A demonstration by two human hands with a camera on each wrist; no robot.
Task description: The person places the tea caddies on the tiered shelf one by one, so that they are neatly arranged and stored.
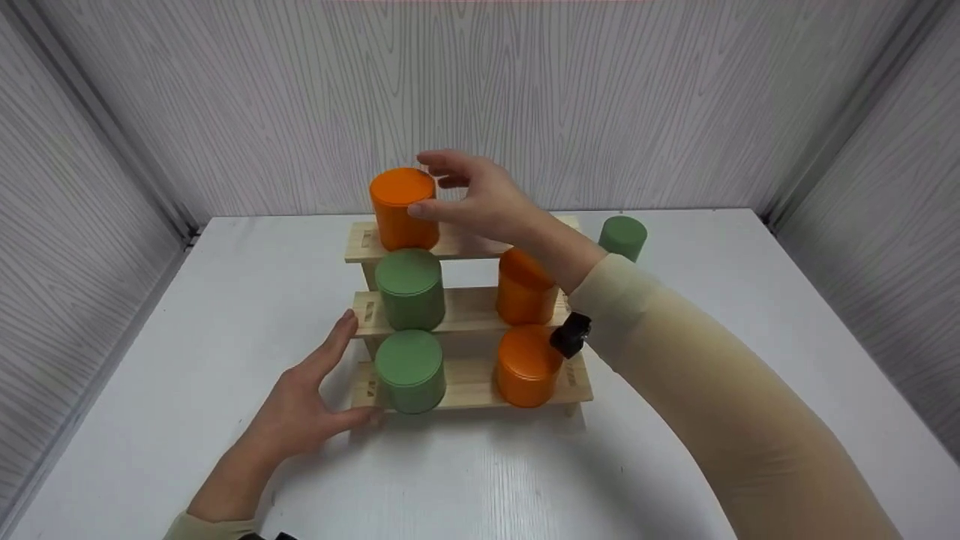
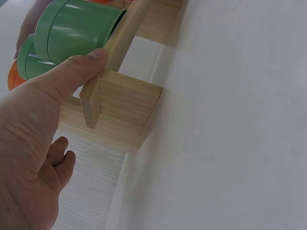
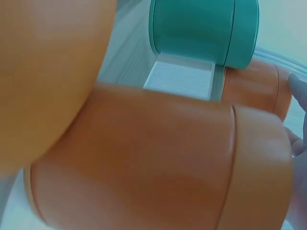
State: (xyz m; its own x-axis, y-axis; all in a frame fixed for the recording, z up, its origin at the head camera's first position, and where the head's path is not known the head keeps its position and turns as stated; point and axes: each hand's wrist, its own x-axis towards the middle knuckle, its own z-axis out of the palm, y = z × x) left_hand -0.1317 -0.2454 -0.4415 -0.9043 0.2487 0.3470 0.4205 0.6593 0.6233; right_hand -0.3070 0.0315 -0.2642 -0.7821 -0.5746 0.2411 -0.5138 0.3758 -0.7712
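Observation:
A three-step wooden rack (image 1: 472, 309) stands on the white table. My left hand (image 1: 300, 409) holds the rack's left end: the thumb lies on the bottom step's front edge and the index finger touches the middle step's end. In the left wrist view, that thumb (image 2: 72, 76) rests on the wood close to a green canister (image 2: 76, 31). At the top left stands an orange canister (image 1: 405, 217). My right hand (image 1: 484, 199) is at its right side, thumb and fingers spread. The thumb overlaps the canister's front; firm contact cannot be told.
Green canisters (image 1: 410, 296) stand on the left of the lower two steps, orange canisters (image 1: 527, 371) on the right. Another green canister (image 1: 622, 236) is behind my right forearm; what it stands on is hidden. Grey wood-grain panels (image 1: 480, 105) enclose the table (image 1: 225, 315).

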